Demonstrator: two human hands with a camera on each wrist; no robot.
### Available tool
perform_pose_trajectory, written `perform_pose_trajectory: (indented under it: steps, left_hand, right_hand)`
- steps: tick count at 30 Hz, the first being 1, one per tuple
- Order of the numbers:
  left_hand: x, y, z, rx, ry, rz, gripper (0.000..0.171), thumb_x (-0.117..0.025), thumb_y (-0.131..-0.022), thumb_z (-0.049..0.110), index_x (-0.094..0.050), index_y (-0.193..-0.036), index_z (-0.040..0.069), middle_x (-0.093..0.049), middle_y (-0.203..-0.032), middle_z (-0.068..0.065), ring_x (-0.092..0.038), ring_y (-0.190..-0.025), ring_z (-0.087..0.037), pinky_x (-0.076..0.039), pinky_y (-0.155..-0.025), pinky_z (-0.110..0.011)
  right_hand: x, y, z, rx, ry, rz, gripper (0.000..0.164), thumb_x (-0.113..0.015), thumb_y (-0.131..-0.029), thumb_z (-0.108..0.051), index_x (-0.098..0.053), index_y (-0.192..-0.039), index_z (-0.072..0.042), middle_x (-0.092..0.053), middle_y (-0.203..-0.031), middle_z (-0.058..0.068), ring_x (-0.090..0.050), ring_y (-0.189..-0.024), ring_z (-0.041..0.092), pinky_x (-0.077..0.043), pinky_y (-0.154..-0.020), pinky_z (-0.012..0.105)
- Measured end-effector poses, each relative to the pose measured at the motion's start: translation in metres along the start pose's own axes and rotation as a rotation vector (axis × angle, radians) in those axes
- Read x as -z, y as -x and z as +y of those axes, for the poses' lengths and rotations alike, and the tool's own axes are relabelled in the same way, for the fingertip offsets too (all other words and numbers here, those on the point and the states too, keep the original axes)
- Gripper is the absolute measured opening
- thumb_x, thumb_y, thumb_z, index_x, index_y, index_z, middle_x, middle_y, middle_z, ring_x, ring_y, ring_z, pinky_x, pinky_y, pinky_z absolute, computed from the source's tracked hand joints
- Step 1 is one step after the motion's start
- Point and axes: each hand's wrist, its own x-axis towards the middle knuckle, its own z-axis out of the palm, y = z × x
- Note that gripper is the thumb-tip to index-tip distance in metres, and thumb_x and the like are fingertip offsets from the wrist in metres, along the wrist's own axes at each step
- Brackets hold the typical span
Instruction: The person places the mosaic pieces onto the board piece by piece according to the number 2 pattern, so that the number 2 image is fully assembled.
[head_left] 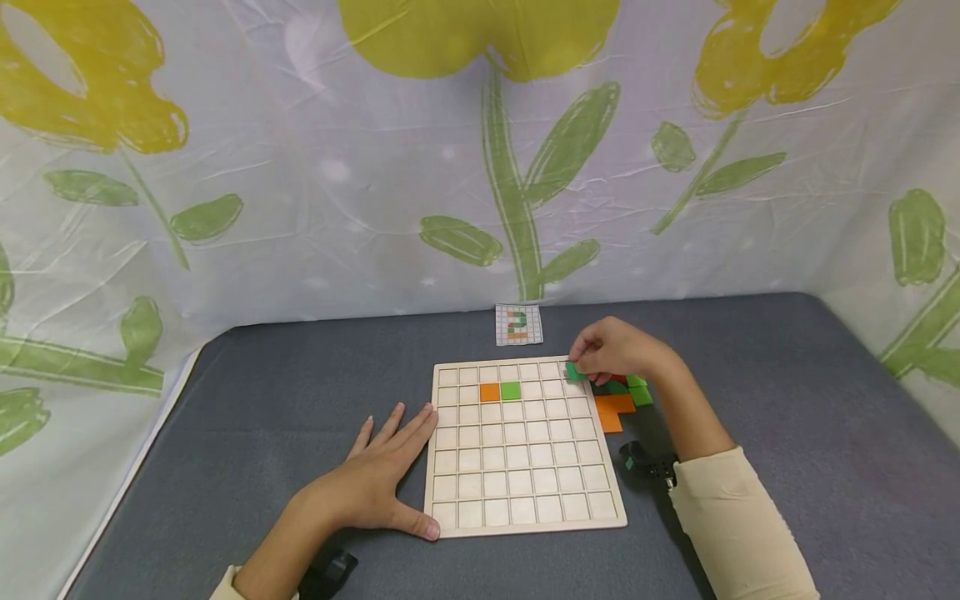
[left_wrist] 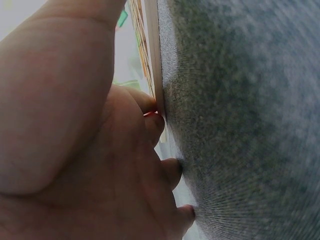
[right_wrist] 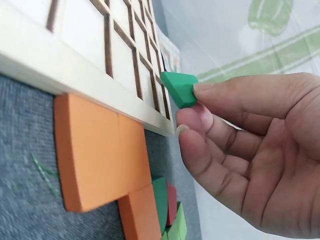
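A wooden grid board [head_left: 525, 433] lies on the dark table, with an orange square tile [head_left: 489, 392] and a light green square tile [head_left: 511, 391] set side by side in its second row. My left hand [head_left: 382, 479] rests flat with spread fingers; its thumb and index finger touch the board's left side. Above the board's far right corner, my right hand [head_left: 617, 348] pinches a dark green block [right_wrist: 181, 89] between thumb and fingers. In the right wrist view this block has slanted edges and is held apart from the tabletop.
Right of the board lie orange blocks [head_left: 611, 410], light green blocks [head_left: 640, 392] and a red block [right_wrist: 171, 204], close together. A small printed card [head_left: 518, 325] with a coloured grid pattern lies behind the board. A flower-printed cloth [head_left: 337, 208] hangs along the table's back.
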Motion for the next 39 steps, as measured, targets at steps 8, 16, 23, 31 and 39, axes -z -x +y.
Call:
perform_pose_trajectory:
  steps: [8, 16, 23, 31, 39]
  left_hand:
    - [0.001, 0.0, 0.0, -0.005, 0.01, -0.002, 0.136, -0.074, -0.06, 0.082, -0.012, -0.163, 0.017, -0.009, -0.167, 0.0, 0.003, -0.152, -0.034, 0.006, -0.113, -0.067]
    - [0.001, 0.0, 0.001, 0.005, 0.0, -0.005, 0.137, -0.074, -0.059, 0.083, -0.012, -0.163, 0.018, -0.009, -0.167, 0.001, 0.003, -0.152, -0.032, 0.007, -0.113, -0.066]
    - [0.001, 0.0, 0.001, -0.003, 0.005, -0.003, 0.137, -0.074, -0.06, 0.083, -0.012, -0.163, 0.017, -0.009, -0.167, -0.001, 0.003, -0.152, -0.034, 0.007, -0.113, -0.067]
    - [0.002, 0.0, 0.002, -0.017, 0.013, 0.0, 0.136, -0.073, -0.061, 0.082, -0.012, -0.163, 0.016, -0.009, -0.167, -0.002, 0.002, -0.152, -0.037, 0.005, -0.112, -0.069]
    - [0.001, 0.001, 0.002, -0.017, 0.012, 0.01, 0.137, -0.075, -0.06, 0.081, -0.013, -0.163, 0.015, -0.01, -0.167, -0.003, 0.002, -0.152, -0.036, 0.006, -0.112, -0.068]
  right_hand:
    - [-0.011, -0.007, -0.002, 0.021, -0.09, -0.031, 0.011, -0.061, -0.097, 0.0, -0.069, -0.104, 0.003, -0.068, -0.091, 0.012, -0.065, -0.077, 0.028, -0.058, -0.074, 0.039]
    - [-0.022, -0.011, -0.008, 0.02, -0.115, -0.046, 0.009, -0.06, -0.096, 0.002, -0.067, -0.101, 0.003, -0.066, -0.087, 0.014, -0.064, -0.075, 0.028, -0.057, -0.071, 0.039]
    - [-0.031, -0.013, -0.016, 0.017, -0.075, -0.032, 0.008, -0.061, -0.096, 0.003, -0.068, -0.1, 0.003, -0.067, -0.081, 0.013, -0.065, -0.072, 0.028, -0.057, -0.069, 0.038]
    - [-0.042, -0.017, -0.023, 0.008, -0.016, 0.003, 0.008, -0.062, -0.096, 0.001, -0.069, -0.099, 0.001, -0.068, -0.085, 0.011, -0.067, -0.073, 0.025, -0.058, -0.068, 0.036]
    - [-0.051, -0.019, -0.025, 0.036, 0.054, 0.045, 0.004, -0.067, -0.094, 0.001, -0.071, -0.096, 0.001, -0.069, -0.08, 0.008, -0.067, -0.067, 0.022, -0.058, -0.065, 0.032]
